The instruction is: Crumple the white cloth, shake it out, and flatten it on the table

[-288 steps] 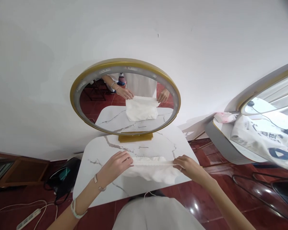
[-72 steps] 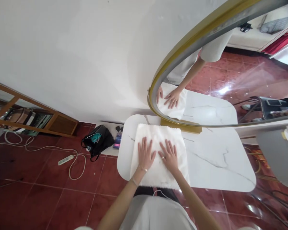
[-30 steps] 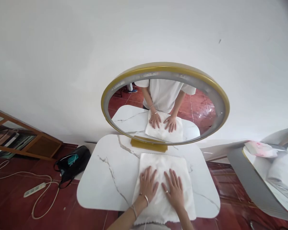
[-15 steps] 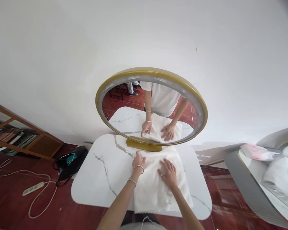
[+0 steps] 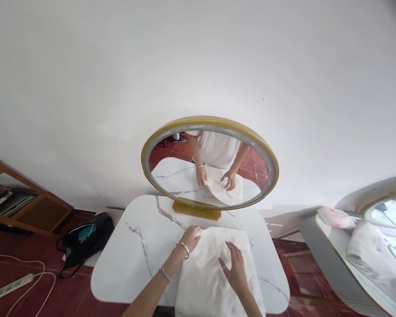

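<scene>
A white cloth [image 5: 211,273] lies spread on the white marbled table [image 5: 119,259], its far edge a little short of the mirror's gold base [image 5: 196,210]. My left hand [image 5: 190,238], with two bracelets on the wrist, is closed on the cloth's far left corner. Over the right part of the cloth, my right hand [image 5: 234,267] has its fingers apart and holds nothing. The oval gold-framed mirror [image 5: 211,165] reflects both hands, the cloth and a white top.
A black bag [image 5: 89,240] and a power strip [image 5: 13,286] with its cable are on the red floor at left, near a wooden shelf [image 5: 36,215]. At right, another table [image 5: 330,255] bears a pink-white packet [image 5: 338,217], white fabric and a mirror.
The cloth's far edge has come nearer to me, away from the mirror base. My left hand has closed on its corner. My right hand has lifted from lying flat. The view has shifted.
</scene>
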`<state>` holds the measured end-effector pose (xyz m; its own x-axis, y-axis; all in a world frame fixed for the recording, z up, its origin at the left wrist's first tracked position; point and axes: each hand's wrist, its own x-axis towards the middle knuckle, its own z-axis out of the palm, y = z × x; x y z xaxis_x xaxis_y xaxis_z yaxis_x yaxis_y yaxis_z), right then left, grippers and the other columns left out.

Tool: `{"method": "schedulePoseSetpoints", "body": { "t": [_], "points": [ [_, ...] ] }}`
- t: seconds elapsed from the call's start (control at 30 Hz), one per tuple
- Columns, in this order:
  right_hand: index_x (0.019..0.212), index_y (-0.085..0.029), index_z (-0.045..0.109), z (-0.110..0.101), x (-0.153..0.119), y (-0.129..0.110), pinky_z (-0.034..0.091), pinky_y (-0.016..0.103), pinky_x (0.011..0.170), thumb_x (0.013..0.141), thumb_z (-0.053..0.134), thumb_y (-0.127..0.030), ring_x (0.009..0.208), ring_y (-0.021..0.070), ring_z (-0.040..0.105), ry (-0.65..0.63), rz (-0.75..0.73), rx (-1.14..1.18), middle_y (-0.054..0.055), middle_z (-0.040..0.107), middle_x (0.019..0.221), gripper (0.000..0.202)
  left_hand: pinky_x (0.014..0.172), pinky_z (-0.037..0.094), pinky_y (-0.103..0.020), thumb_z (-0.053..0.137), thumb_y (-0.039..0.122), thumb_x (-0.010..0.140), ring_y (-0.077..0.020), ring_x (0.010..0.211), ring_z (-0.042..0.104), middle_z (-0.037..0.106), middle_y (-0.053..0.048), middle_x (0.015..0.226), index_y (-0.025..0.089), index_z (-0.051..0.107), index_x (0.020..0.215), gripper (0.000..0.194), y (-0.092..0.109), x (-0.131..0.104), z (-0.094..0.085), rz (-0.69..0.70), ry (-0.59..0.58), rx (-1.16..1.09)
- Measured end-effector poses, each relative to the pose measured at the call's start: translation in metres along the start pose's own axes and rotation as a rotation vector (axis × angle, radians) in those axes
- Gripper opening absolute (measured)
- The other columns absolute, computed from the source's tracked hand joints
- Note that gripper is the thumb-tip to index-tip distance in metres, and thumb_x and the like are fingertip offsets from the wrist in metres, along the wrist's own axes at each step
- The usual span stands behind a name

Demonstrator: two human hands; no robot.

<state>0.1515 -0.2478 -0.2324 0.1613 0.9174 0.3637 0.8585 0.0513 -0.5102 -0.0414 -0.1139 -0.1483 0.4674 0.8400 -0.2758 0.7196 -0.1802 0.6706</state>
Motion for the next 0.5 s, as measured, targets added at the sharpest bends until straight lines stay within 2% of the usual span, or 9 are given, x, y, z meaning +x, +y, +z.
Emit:
{"method": "schedulePoseSetpoints", "body": {
  "t": [0.07,0.1,0.13,0.17,0.23,0.3,0.37,0.43,0.5],
  "points": [
    [0.146,-0.024,0.023,-0.014,0.035,-0.020,0.044,0.050,0.099,0.089,0.051,-0.032,0.130,0.0294,0.042,-0.016,-0.059,0.053,0.014,0.045,0.140,0.064,0.094,0.044,-0.032,0.049,0.010,0.081,-0.0195,0.105,0.060,0.067,-0.002,0.105,0.023,0.062,0.100,0.026,0.015,-0.013,-0.014,0.171,-0.078,0.011],
    [0.148,-0.024,0.018,-0.022,0.053,-0.032,0.041,0.051,0.102,0.088,0.052,-0.030,0.133,0.0293,0.038,-0.060,-0.101,0.080,0.014,0.041,0.143,0.070,0.092,0.046,-0.032,0.048,0.011,0.082,-0.0195,0.103,0.061,0.067,-0.002,0.104,0.024,0.062,0.102,0.027,0.024,-0.020,-0.023,0.268,-0.114,0.034],
    [0.149,-0.023,0.018,-0.032,0.069,-0.043,0.038,0.051,0.105,0.086,0.054,-0.028,0.132,0.0286,0.040,-0.134,-0.144,0.111,0.013,0.043,0.142,0.073,0.089,0.047,-0.032,0.047,0.011,0.083,-0.0198,0.101,0.062,0.068,-0.002,0.103,0.025,0.062,0.103,0.028,0.031,-0.027,-0.032,0.363,-0.137,0.065],
    [0.148,-0.024,0.023,-0.043,0.084,-0.055,0.037,0.051,0.106,0.084,0.055,-0.025,0.127,0.0273,0.046,-0.239,-0.173,0.141,0.012,0.050,0.136,0.072,0.087,0.048,-0.032,0.046,0.012,0.084,-0.0202,0.099,0.062,0.068,-0.002,0.101,0.025,0.061,0.105,0.029,0.038,-0.035,-0.042,0.448,-0.145,0.101],
    [0.137,-0.025,0.044,-0.066,0.104,-0.074,0.041,0.046,0.103,0.081,0.058,-0.023,0.112,0.0254,0.057,-0.470,-0.170,0.179,0.008,0.063,0.119,0.058,0.081,0.049,-0.031,0.044,0.013,0.086,-0.0197,0.092,0.063,0.068,-0.002,0.097,0.025,0.061,0.104,0.028,0.048,-0.050,-0.063,0.552,-0.109,0.153],
    [0.116,-0.024,0.063,-0.088,0.112,-0.085,0.048,0.041,0.092,0.079,0.060,-0.026,0.100,0.0251,0.061,-0.646,-0.104,0.164,0.006,0.068,0.106,0.036,0.076,0.049,-0.029,0.040,0.012,0.086,-0.0180,0.086,0.062,0.067,-0.002,0.092,0.024,0.061,0.100,0.027,0.053,-0.063,-0.086,0.593,-0.056,0.168],
    [0.098,-0.023,0.068,-0.107,0.112,-0.086,0.050,0.037,0.083,0.079,0.060,-0.028,0.096,0.0252,0.062,-0.729,-0.020,0.112,0.006,0.069,0.099,0.021,0.074,0.048,-0.026,0.038,0.010,0.086,-0.0164,0.082,0.061,0.065,-0.002,0.088,0.023,0.060,0.095,0.028,0.052,-0.075,-0.110,0.594,-0.011,0.145],
    [0.096,-0.023,0.069,-0.121,0.109,-0.082,0.050,0.035,0.082,0.077,0.059,-0.027,0.094,0.0241,0.062,-0.760,0.085,0.053,0.005,0.068,0.098,0.021,0.076,0.047,-0.026,0.036,0.008,0.085,-0.0157,0.084,0.060,0.064,-0.001,0.089,0.023,0.059,0.094,0.028,0.049,-0.086,-0.135,0.566,0.029,0.101],
    [0.102,-0.023,0.069,-0.132,0.107,-0.076,0.050,0.034,0.085,0.076,0.060,-0.028,0.095,0.0229,0.063,-0.744,0.171,-0.015,0.006,0.068,0.103,0.028,0.078,0.046,-0.026,0.036,0.008,0.085,-0.0154,0.087,0.060,0.063,-0.001,0.094,0.023,0.058,0.093,0.028,0.044,-0.094,-0.157,0.511,0.047,0.077]
  ]
}}
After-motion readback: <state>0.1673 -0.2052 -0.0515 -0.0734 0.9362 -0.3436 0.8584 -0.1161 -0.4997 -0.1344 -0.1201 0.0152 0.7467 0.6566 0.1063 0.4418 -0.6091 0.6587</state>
